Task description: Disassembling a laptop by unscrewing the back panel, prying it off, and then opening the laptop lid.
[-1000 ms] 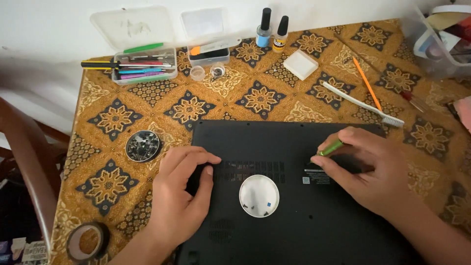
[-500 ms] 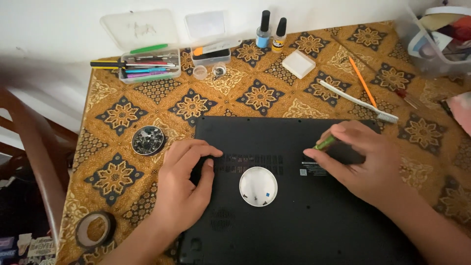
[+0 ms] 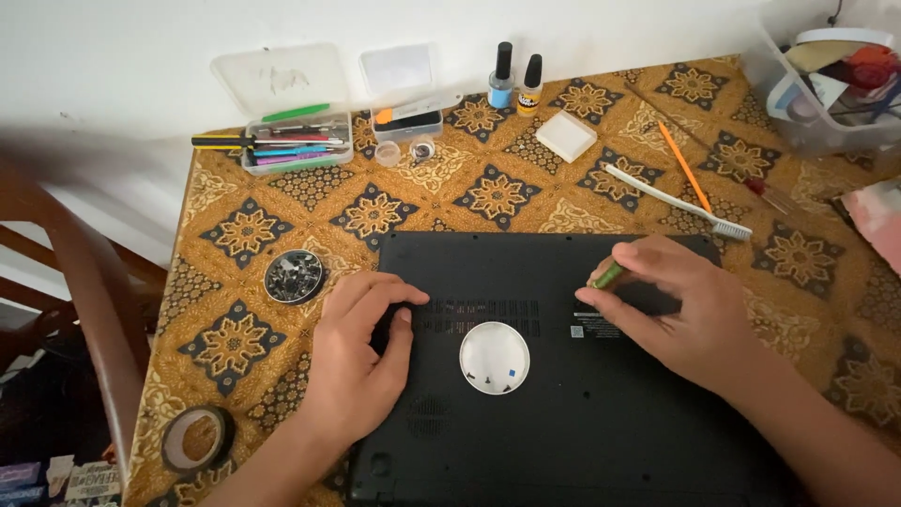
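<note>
Left hand (image 3: 357, 361) flat on upturned black laptop base (image 3: 563, 413), fingers spread near vent slots; right hand (image 3: 680, 314) pinching thin green-handled screwdriver (image 3: 606, 275), tip against base; small round white dish (image 3: 495, 358) on base between hands; patterned gold-brown tablecloth (image 3: 244, 235) beneath.

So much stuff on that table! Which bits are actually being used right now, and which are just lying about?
In use: left hand flat on the upturned black laptop; right hand holding a green-handled tool; round white dish on the laptop.

Lying about: round metal tin, white toothbrush, orange pencil, tape roll, two small bottles.
</note>
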